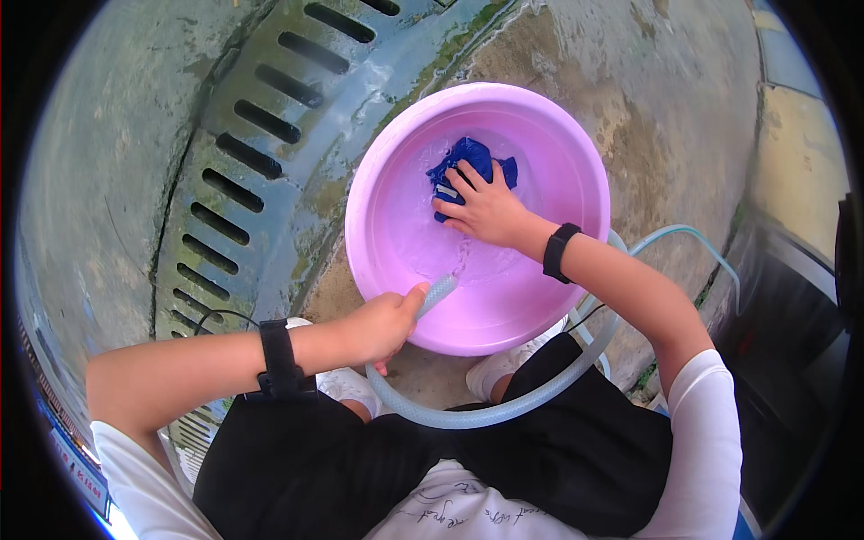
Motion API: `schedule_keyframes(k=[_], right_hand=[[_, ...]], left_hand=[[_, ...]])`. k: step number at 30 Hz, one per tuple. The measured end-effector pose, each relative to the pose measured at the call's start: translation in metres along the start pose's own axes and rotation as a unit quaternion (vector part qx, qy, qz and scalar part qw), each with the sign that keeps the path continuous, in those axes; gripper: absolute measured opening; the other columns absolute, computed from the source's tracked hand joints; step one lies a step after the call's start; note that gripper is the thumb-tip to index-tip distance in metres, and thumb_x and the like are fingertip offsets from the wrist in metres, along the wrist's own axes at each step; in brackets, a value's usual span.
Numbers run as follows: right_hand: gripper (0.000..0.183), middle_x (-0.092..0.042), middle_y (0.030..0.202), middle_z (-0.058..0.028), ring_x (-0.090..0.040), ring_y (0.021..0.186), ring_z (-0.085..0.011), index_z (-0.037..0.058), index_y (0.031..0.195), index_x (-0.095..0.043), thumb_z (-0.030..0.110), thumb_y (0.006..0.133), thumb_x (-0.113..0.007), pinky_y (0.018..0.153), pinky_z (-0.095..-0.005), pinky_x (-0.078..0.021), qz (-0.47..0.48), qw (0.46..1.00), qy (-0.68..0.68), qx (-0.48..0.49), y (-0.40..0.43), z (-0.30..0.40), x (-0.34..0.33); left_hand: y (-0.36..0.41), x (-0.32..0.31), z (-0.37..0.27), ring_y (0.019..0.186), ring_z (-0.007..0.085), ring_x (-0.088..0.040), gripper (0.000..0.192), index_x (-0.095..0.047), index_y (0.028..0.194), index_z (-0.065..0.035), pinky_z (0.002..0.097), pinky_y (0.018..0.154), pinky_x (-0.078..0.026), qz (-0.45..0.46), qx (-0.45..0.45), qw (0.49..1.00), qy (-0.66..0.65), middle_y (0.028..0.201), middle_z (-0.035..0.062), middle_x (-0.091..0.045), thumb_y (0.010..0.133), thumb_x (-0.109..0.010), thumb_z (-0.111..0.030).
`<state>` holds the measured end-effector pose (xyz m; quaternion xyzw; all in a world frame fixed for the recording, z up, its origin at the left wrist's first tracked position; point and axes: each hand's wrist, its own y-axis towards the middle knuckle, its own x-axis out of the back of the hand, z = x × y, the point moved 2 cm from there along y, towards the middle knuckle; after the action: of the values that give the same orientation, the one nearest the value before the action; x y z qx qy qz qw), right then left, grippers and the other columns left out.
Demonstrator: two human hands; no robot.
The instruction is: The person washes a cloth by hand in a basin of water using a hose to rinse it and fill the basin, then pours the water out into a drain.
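Note:
A pink plastic basin (540, 307) stands on wet concrete before me, with shallow water in it. My left hand (388, 327) is closed around a clear braided hose (439, 295) at the basin's near left rim. Water runs from the hose's end into the basin. A dark blue cloth (472, 156) with a pale tag lies bunched in the water. On top of the cloth rests my right hand (482, 206), palm down and fingers spread; whether the fingertips grip it cannot be seen.
A slotted drain cover (266, 209) runs along the left, wet and mossy. The hose loops over my lap and behind my right forearm. A thinner clear tube (682, 229) curves at the right, near a dark object (776, 364). My shoes (344, 388) flank the basin's near side.

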<state>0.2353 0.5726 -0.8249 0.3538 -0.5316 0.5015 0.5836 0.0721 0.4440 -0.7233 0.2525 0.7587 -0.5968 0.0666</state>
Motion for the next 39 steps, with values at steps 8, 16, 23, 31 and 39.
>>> schedule_keyframes(k=[8, 16, 23, 31, 39], right_hand=[[0.033, -0.063, 0.078, -0.0147, -0.061, 0.079, -0.0274, 0.0070, 0.081, -0.063, 0.036, 0.085, -0.047, 0.071, -0.0449, -0.0458, 0.211, 0.965, 0.084, -0.134, 0.068, -0.024, 0.005], [0.042, -0.062, 0.074, -0.0207, -0.060, 0.073, -0.0368, 0.0011, 0.082, -0.062, 0.036, 0.089, -0.040, 0.068, -0.0438, -0.0475, 0.000, 0.927, 0.200, -0.318, 0.045, -0.054, 0.029], [0.041, -0.059, 0.073, -0.0224, -0.059, 0.073, -0.0367, -0.0005, 0.090, -0.056, 0.040, 0.083, -0.049, 0.068, -0.0423, -0.0455, 0.135, 0.894, 0.289, -0.314, 0.031, -0.035, 0.103], [0.055, -0.029, 0.133, -0.0128, -0.029, 0.124, -0.0337, 0.0154, 0.112, -0.050, 0.025, 0.062, -0.072, 0.086, -0.0637, -0.0339, 0.174, 0.982, 0.044, -0.052, 0.003, 0.002, 0.054], [0.036, -0.048, 0.115, -0.0120, -0.040, 0.113, -0.0365, 0.0110, 0.104, -0.057, 0.028, 0.072, -0.059, 0.085, -0.0572, -0.0366, 0.137, 0.990, -0.041, 0.021, 0.020, -0.021, -0.006]], left_hand=[[-0.011, 0.010, -0.027, 0.035, 0.0110, -0.037, 0.063, -0.043, 0.068, -0.0025, 0.0259, 0.034, -0.040, -0.051, -0.091, 0.994, 0.021, 0.048, 0.0007, -0.035, 0.091, -0.020, -0.056], [-0.012, 0.006, -0.014, 0.037, 0.0143, -0.041, 0.063, -0.045, 0.068, -0.0007, 0.0285, 0.034, -0.041, -0.035, -0.056, 0.998, 0.011, 0.051, 0.0028, -0.038, 0.091, -0.022, -0.055], [-0.005, 0.007, -0.011, 0.036, 0.0181, -0.045, 0.065, -0.047, 0.068, 0.0019, 0.0313, 0.034, -0.043, -0.041, -0.035, 0.998, 0.010, 0.050, 0.0061, -0.042, 0.090, -0.024, -0.055], [-0.002, 0.001, -0.014, 0.035, 0.0176, -0.044, 0.064, -0.044, 0.066, 0.0000, 0.0314, 0.034, -0.044, -0.009, -0.027, 1.000, 0.013, 0.047, 0.0059, -0.041, 0.090, -0.024, -0.055], [0.000, 0.004, -0.014, 0.034, 0.0174, -0.044, 0.063, -0.044, 0.066, -0.0002, 0.0307, 0.034, -0.043, -0.009, -0.032, 0.999, -0.002, 0.047, 0.0060, -0.041, 0.091, -0.024, -0.055]])
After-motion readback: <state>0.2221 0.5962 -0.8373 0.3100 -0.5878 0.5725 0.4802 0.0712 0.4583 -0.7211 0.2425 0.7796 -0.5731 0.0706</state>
